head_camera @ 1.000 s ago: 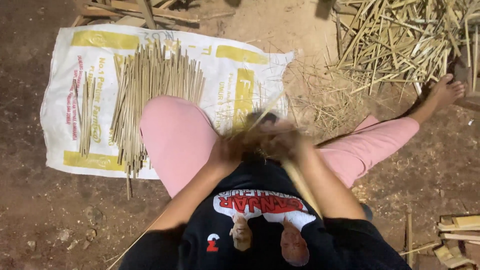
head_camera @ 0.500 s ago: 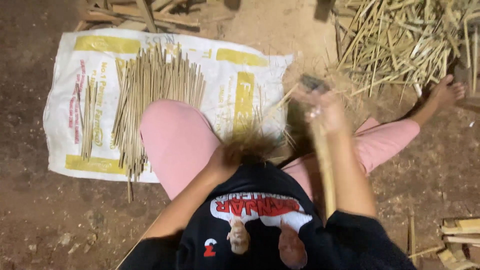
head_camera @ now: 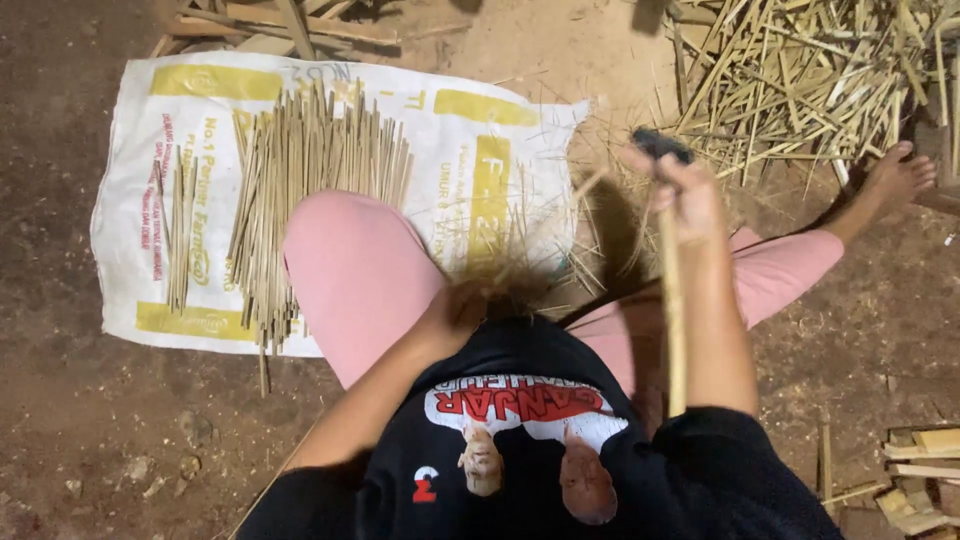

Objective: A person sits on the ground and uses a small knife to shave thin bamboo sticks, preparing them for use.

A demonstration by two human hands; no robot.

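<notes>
The likeliest slip, as I judge it, is the dark-handled blade (head_camera: 662, 143) glancing toward the pink-trousered thigh (head_camera: 360, 280) or the holding fingers. The right hand (head_camera: 680, 190) is closed around that handle, raised over the sack's (head_camera: 140, 130) right edge. The left hand (head_camera: 462, 312) is closed on a thin bamboo strip (head_camera: 672, 310) at the lap, beside the finished sticks (head_camera: 300, 200).

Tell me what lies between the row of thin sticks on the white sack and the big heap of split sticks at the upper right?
In the head view, between the thin sticks and the heap lie bare white sack, then dirt with loose fibres.
</notes>
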